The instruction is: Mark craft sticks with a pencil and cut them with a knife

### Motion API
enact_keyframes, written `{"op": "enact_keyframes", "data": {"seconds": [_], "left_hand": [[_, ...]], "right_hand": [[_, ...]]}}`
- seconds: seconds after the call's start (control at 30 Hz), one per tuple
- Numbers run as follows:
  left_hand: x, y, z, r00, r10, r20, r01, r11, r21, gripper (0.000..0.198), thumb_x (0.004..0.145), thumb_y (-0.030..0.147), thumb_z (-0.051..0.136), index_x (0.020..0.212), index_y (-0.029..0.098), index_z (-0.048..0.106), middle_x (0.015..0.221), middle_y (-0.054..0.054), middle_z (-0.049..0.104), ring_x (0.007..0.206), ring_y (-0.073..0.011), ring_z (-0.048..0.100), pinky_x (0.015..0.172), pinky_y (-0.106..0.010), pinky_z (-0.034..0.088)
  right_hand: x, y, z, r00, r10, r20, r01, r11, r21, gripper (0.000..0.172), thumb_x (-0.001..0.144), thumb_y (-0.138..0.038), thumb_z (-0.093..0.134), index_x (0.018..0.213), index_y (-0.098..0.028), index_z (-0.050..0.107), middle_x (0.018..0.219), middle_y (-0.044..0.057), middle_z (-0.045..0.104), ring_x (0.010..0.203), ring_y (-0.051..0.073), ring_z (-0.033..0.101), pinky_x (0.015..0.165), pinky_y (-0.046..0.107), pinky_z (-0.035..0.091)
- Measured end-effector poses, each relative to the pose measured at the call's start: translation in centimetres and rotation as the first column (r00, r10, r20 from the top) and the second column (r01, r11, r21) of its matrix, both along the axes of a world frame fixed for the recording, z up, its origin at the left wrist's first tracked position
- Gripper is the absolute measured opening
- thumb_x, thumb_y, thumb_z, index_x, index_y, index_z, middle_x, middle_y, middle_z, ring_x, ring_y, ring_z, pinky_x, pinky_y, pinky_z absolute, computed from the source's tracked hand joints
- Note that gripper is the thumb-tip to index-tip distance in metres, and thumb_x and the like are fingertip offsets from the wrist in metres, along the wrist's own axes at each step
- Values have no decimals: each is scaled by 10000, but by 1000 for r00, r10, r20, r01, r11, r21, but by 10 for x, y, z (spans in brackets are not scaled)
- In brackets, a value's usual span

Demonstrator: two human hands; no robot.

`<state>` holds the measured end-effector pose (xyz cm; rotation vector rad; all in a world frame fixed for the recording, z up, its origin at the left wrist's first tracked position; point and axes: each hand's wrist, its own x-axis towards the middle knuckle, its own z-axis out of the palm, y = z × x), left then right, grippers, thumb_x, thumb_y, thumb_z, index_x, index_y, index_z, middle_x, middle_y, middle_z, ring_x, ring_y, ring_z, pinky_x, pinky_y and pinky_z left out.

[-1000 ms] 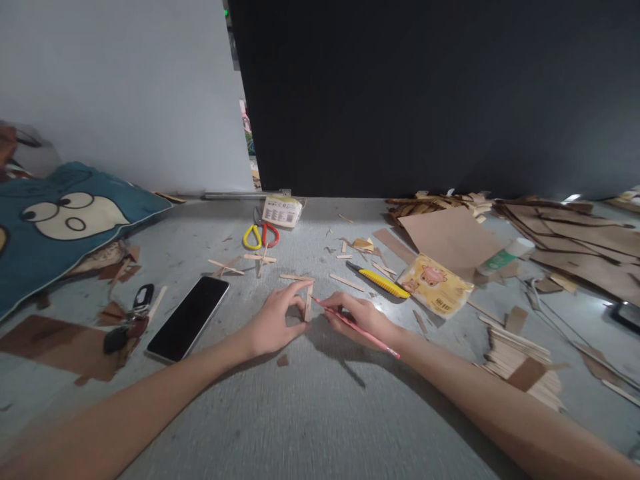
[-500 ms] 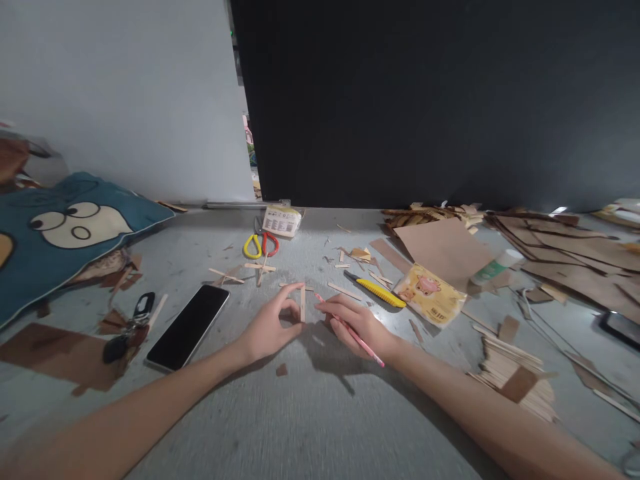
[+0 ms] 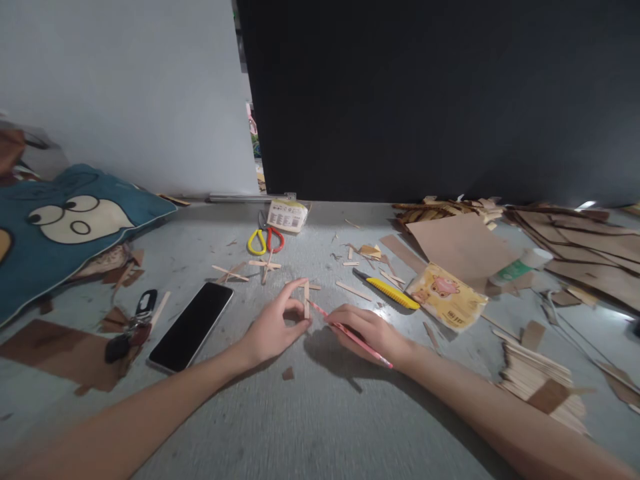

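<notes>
You seem to be marking the wooden stick (image 3: 307, 292), which your left hand (image 3: 276, 329) pinches by its ends over the desk (image 3: 280, 427), while your right hand (image 3: 370, 332) grips the pink pencil (image 3: 367, 347), so the next stroke likely calls for a steady stick

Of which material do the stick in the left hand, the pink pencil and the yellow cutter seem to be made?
Stick: probably bare wood; it is pale tan and matt.
Pencil: a smooth pink coating, perhaps paint; whether wood or plastic lies beneath, I cannot tell.
Cutter: probably moulded plastic outside, by its even bright yellow and ridged surface.
</notes>
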<state>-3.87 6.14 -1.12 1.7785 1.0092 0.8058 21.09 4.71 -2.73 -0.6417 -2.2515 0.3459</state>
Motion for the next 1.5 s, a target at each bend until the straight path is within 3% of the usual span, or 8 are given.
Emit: {"op": "enact_keyframes", "data": {"seconds": [0.27, 0.67, 1.5], "left_hand": [[0, 0, -1, 1000, -23, 14, 22, 999, 44, 714, 928, 260, 664, 1576, 203, 370, 837, 25, 677, 842, -161, 657, 957, -329, 510], [1, 2, -4, 999, -29, 14, 28, 999, 31, 744, 987, 342, 614, 1655, 209, 315, 903, 0, 697, 857, -160, 647, 959, -359, 522], [-1, 6, -5, 1000, 13, 14, -13, 1000, 4, 620, 1006, 349, 577, 1588, 180, 444, 892, -12, 727, 872, -175, 682, 976, -353, 513]], "right_hand": [[2, -2, 9, 999, 51, -3, -51, 996, 68, 274, 1068, -133, 513, 1319, -194, 603, 1061, 113, 742, 932, 179, 753, 809, 289, 639], [3, -4, 8, 999, 42, -29, -42, 999, 1, 343, 1083, -162, 439, 1397, -185, 574, 1151, 148, 724, 1017, 203, 745, 853, 331, 652], [2, -5, 8, 1000, 3, -6, -3, 1000, 8, 440, 1058, -139, 433, 1484, -226, 501, 1249, 174, 684, 1097, 232, 722, 887, 356, 650]]}}
